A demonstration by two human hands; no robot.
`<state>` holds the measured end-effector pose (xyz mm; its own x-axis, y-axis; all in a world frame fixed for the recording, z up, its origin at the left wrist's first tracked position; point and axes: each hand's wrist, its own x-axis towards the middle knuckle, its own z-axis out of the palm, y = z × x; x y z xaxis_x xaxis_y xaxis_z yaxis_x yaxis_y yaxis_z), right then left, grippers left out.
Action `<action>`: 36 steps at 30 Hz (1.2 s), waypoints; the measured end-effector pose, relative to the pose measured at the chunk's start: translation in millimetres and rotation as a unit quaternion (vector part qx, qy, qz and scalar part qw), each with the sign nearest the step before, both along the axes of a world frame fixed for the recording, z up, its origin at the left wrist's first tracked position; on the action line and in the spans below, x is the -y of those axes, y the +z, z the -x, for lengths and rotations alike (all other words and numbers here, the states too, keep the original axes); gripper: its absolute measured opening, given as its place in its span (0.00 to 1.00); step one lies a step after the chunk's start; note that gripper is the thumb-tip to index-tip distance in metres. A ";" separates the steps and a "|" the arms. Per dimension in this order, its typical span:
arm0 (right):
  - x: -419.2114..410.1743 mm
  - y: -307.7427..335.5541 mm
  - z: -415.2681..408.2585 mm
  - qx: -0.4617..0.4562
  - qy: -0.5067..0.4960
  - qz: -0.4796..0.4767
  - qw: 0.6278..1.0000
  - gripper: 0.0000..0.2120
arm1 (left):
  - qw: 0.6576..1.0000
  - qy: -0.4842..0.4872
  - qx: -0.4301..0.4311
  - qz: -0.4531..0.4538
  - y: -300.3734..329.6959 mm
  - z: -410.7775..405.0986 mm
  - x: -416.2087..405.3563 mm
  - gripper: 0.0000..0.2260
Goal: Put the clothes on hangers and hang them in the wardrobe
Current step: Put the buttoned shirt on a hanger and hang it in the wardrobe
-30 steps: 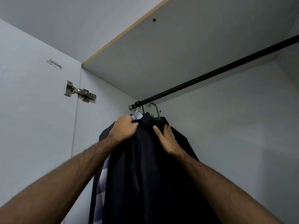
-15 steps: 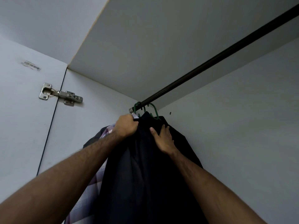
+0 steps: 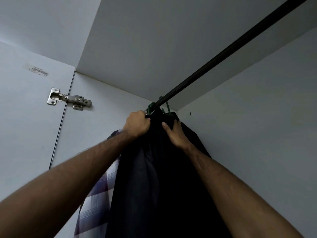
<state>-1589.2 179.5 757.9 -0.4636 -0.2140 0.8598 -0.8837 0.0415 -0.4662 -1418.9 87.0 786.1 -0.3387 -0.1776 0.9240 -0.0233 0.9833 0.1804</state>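
Inside a wardrobe, a dark garment (image 3: 159,177) hangs from green hangers (image 3: 167,109) hooked on the rail (image 3: 223,54) near its left end, at about twelve o'clock from the hands. The left hand (image 3: 137,125) grips the garment's top at ten o'clock, fingers curled tight; the right hand (image 3: 176,133) rests at two o'clock, fingers fairly straight. A checked shirt (image 3: 99,189) already hangs at eight o'clock, so this garment seems nearly placed.

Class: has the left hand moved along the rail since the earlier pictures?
No. The left hand still grips the dark garment just below the rail end.
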 end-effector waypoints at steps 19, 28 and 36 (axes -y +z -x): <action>-32.0 -240.1 50.7 -0.127 -0.209 -0.299 0.922 0.51 | 0.974 0.101 0.018 0.200 -100.8 -48.8 33.2 0.34; -89.1 -322.5 60.8 0.056 -0.309 -0.543 0.779 0.31 | 0.986 0.002 0.036 0.164 -140.7 -66.8 49.0 0.31; -28.2 -319.8 -121.3 -0.041 -0.005 -0.013 0.999 0.10 | 0.984 -0.179 -0.009 0.014 -206.1 -86.5 59.2 0.26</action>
<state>-1467.9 207.7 438.1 -0.3950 -0.2318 0.8890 -0.9180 0.0618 -0.3917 -1332.5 27.8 580.0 -0.3579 -0.0255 0.9334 0.3277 0.9326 0.1511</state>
